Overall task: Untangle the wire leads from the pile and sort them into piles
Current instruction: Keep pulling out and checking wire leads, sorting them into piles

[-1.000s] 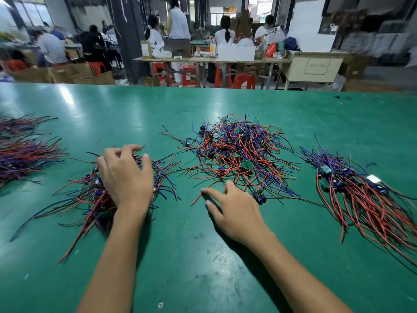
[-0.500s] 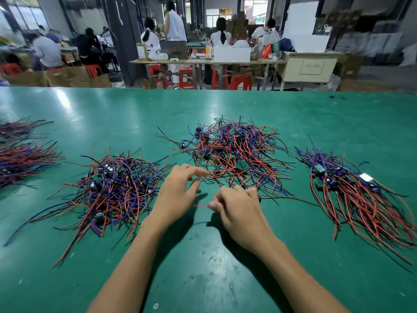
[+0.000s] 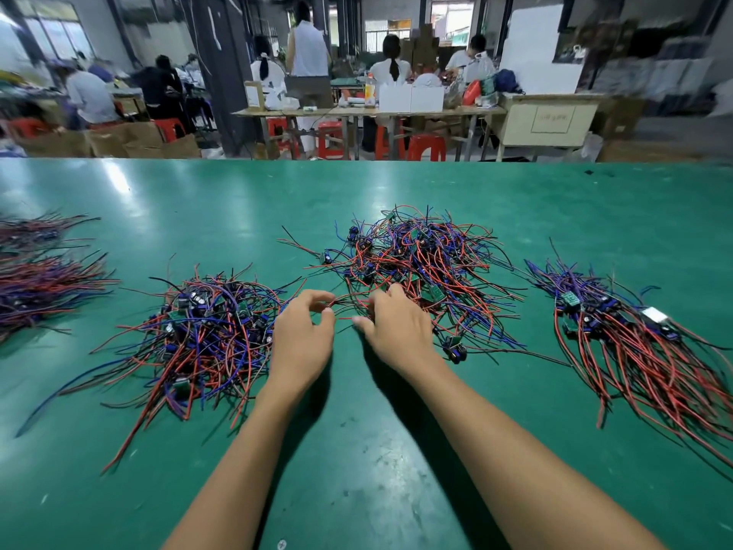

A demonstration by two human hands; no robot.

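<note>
Both hands, left hand and right hand, pinched red leads at the central pile's near edge with curled fingers; next, seemingly, came teasing one free.

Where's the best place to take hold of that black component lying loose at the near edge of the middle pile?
Probably by the black component body itself, coming from the near side, over bare green table. It sits clear of the middle pile, with only its own leads trailing back, so a pinch there avoids snagging neighbours. The right hand is closest.
</note>
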